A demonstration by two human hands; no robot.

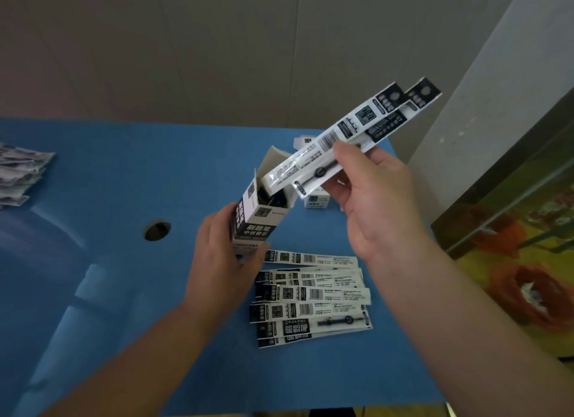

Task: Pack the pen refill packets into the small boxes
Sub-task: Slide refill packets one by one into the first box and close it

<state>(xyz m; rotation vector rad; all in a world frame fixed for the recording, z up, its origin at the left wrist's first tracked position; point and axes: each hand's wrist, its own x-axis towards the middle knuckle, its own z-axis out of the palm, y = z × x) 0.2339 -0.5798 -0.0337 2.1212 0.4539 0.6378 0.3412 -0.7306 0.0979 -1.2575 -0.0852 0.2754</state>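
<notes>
Blue sheeting covers one desk (124,174), pierced by a round hole (157,230). Six or so flat printed packets (310,295) lie fanned near its front edge. Left hand (222,261) grips one tall open carton (257,211); right hand (369,196) pinches two glossy refill packets (351,140), lower ends entering the carton's mouth.

a makeshift packing station in what looks like a home room: a blue-covered table (124,174) with a round hole (157,230), plain beige wall panels (186,44) across the top of the frame, a flower painting (512,230) leaning at right, refill packets (310,295) spread at centre.
</notes>
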